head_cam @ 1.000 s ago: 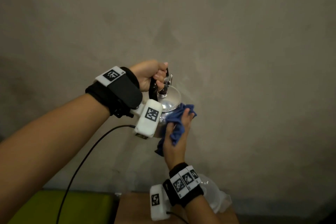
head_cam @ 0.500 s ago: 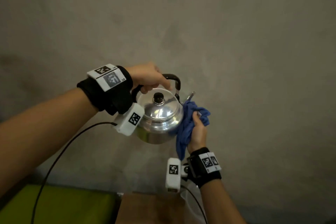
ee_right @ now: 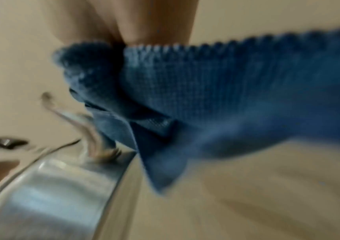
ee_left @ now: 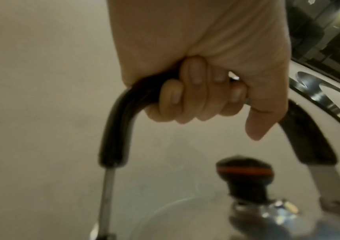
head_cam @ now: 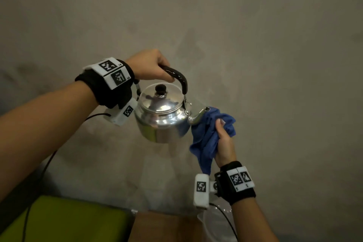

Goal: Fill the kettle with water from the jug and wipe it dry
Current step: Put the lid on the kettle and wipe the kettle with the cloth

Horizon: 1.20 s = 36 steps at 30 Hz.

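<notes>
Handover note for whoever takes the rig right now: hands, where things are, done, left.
Left hand: grips the black handle, kettle held in the air, lid on.
Right hand: holds the blue cloth bunched against the spout.
Jug: clear, low at the frame's bottom edge, partly hidden.
Done: wiping under way; filling cannot be checked with the lid on.
Left: probably finish wiping the body, then set the kettle down.

dim grey-beige plaster wall [head_cam: 255,45], green cushion [head_cam: 68,220] beside brown wooden surface [head_cam: 163,228] below
</notes>
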Motion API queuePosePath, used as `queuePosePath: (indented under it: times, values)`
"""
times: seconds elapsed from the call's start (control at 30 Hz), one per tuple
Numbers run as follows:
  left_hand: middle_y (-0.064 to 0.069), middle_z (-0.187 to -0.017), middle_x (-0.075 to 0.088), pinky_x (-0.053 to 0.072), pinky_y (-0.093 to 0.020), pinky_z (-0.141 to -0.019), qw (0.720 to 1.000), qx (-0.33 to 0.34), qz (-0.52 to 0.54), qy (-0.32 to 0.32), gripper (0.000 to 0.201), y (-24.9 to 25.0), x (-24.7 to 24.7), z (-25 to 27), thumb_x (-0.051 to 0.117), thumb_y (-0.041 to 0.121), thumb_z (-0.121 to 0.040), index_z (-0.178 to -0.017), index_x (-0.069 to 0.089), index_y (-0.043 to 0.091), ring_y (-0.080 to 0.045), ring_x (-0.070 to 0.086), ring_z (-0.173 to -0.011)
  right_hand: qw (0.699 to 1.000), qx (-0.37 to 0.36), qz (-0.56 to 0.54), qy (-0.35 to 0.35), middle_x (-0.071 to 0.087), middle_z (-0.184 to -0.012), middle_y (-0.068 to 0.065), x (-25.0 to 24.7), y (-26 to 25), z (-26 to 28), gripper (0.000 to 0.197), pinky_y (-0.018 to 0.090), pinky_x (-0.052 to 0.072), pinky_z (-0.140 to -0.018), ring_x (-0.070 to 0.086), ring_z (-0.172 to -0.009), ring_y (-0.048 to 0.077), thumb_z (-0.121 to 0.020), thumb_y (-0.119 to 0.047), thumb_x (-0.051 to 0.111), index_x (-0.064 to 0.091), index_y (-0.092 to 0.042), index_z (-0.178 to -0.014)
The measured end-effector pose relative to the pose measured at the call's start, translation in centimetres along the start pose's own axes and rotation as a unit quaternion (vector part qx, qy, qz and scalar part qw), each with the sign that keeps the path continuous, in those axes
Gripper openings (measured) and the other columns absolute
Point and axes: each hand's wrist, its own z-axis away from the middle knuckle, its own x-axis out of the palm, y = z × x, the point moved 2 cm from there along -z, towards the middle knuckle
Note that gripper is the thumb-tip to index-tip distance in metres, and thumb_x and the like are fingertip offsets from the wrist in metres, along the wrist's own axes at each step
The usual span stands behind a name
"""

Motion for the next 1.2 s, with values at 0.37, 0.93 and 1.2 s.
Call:
queuePosePath:
  times: [0.37, 0.93, 1.2]
  values:
    - [0.010, -0.032, 0.040, 0.025, -0.017, -0.045, 0.996, 0.056, 0.045, -0.057, 0.036, -0.5, 3.1, 0.2, 0.069, 0.029, -0.067, -0.037, 0.051, 0.023, -0.004, 0.035, -0.036, 0.979, 0.070, -0.039, -0.187, 0.066, -0.117, 0.002, 2.8, -1.2, 2.3, 0.056, 0.024, 0.052, -0.089, 0.063, -0.108, 0.010, -0.079, -0.056, 0.046, 0.054, -0.019, -0.120]
    - [0.010, -0.037, 0.040, 0.024, -0.009, -0.042, 0.982, 0.142, 0.126, -0.025, 0.032, 0.7, 3.3, 2.1, 0.064, 0.043, -0.061, -0.038, 0.048, 0.028, -0.003, 0.035, -0.038, 0.971, 0.111, -0.046, -0.207, 0.046, -0.143, 0.012, 3.1, -1.9, 2.4, 0.076, 0.043, 0.024, -0.116, 0.040, -0.133, 0.029, -0.073, -0.055, 0.066, 0.048, -0.013, -0.133]
    - [0.016, -0.036, 0.044, 0.027, -0.006, -0.042, 0.971, 0.179, 0.156, -0.014, 0.054, 0.6, 3.8, 2.3, 0.068, 0.003, -0.078, -0.037, 0.051, 0.034, 0.000, 0.039, -0.036, 0.958, 0.102, -0.160, -0.217, 0.076, -0.070, 0.001, 2.4, 0.0, 4.2, 0.030, 0.021, 0.056, -0.060, 0.071, -0.064, 0.009, -0.072, -0.032, 0.051, 0.076, -0.017, -0.065]
